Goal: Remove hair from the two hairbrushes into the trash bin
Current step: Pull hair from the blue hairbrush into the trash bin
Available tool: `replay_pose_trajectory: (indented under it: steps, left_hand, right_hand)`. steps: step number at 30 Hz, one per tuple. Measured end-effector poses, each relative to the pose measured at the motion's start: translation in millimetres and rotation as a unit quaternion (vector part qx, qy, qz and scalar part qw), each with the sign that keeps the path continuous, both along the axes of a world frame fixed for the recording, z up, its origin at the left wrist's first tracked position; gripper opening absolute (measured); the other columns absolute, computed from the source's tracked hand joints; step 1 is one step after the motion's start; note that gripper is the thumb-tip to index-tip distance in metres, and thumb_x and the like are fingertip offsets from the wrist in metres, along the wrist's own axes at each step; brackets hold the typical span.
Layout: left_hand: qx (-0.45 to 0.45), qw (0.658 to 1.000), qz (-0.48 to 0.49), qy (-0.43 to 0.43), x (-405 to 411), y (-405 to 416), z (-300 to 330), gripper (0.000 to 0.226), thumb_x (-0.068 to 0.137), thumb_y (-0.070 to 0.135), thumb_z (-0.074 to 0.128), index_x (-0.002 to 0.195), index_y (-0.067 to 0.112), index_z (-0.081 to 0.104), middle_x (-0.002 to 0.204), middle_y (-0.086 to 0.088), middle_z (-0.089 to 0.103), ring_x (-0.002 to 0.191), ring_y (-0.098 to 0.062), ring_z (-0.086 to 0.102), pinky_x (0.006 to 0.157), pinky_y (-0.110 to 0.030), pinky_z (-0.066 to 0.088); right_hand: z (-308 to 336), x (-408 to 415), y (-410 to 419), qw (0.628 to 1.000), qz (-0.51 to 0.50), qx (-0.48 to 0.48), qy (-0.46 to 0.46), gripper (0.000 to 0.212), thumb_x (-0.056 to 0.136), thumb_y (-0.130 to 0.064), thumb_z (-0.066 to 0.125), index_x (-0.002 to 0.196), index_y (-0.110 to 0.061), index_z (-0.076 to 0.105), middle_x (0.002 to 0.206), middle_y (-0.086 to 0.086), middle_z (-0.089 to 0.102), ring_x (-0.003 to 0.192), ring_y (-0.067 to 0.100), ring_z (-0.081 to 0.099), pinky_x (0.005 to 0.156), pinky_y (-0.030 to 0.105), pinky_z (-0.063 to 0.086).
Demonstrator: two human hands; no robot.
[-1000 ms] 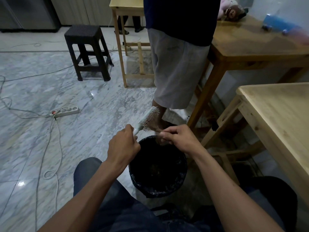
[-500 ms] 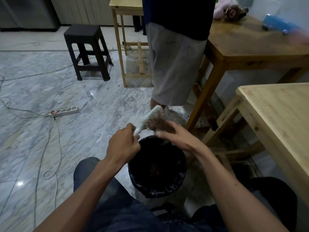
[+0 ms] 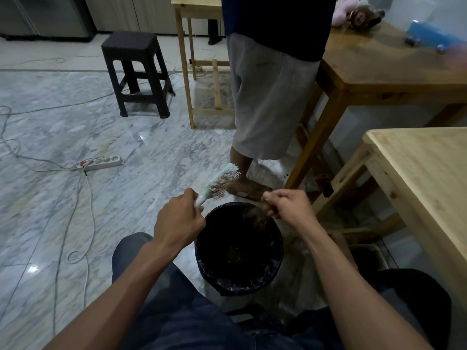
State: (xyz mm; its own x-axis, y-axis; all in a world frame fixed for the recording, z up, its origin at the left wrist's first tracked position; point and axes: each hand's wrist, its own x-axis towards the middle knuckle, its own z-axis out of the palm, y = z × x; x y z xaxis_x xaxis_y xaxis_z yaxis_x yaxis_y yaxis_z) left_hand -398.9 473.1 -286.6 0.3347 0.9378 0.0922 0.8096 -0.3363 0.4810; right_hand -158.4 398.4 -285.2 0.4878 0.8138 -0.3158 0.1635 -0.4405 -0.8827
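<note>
The left hand (image 3: 177, 223) is gripping the hairbrush (image 3: 219, 183) just beyond the trash bin (image 3: 238, 248); right-hand fingers (image 3: 271, 200) are pinching hair (image 3: 260, 217) over its rim, where loose strands might be drifting onto the floor.

A lived-in home interior is indicated, most likely an open room beside a kitchen. The floor (image 3: 151, 157) is laid in polished grey-veined marble tile, across which loose cables and a white power strip (image 3: 102, 162) are strewn. Plain wooden furniture is seen throughout: a pale desk (image 3: 429, 173), a darker desk (image 3: 394, 69) on which a plush toy (image 3: 358, 15) is lying, and a black plastic stool (image 3: 137, 72). Cabinet fronts are visible along the far wall.
</note>
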Motion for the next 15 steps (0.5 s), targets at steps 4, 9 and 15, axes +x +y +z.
replay_pose_trajectory:
  steps: [4,9,15]
  left_hand:
    - [0.012,1.0,-0.02,0.005,5.1,-3.0,1.7,0.016,0.092,0.024,0.057,0.107,0.016,0.056,0.075,0.0,0.06,0.065,-0.026,0.053,0.05,-0.033,0.027]
    - [0.022,0.999,-0.035,0.002,9.1,-5.2,2.8,0.016,0.091,0.024,0.058,0.105,0.017,0.056,0.076,-0.001,0.062,0.066,-0.027,0.055,0.052,-0.032,0.03]
    - [0.02,0.998,-0.023,-0.047,7.7,-2.0,9.0,0.016,0.092,0.022,0.06,0.105,0.013,0.057,0.07,0.003,0.057,0.061,-0.023,0.053,0.052,-0.032,0.032]
  right_hand:
    - [-0.2,-6.0,2.7,0.984,0.122,-0.125,-0.044,0.046,0.096,-0.043,0.061,0.133,-0.017,0.065,0.123,-0.004,0.064,0.12,0.019,0.062,0.1,0.042,0.055]
    - [9.8,-7.3,13.6,0.993,0.04,0.03,0.108,0.022,0.101,-0.046,0.06,0.11,-0.027,0.067,0.101,-0.016,0.073,0.08,-0.014,0.07,0.071,0.01,0.054]
    - [-14.0,-2.4,15.3,0.999,-0.032,-0.001,-0.01,0.018,0.093,-0.029,0.076,0.081,-0.018,0.082,0.075,-0.005,0.076,0.071,0.007,0.067,0.06,0.016,0.045]
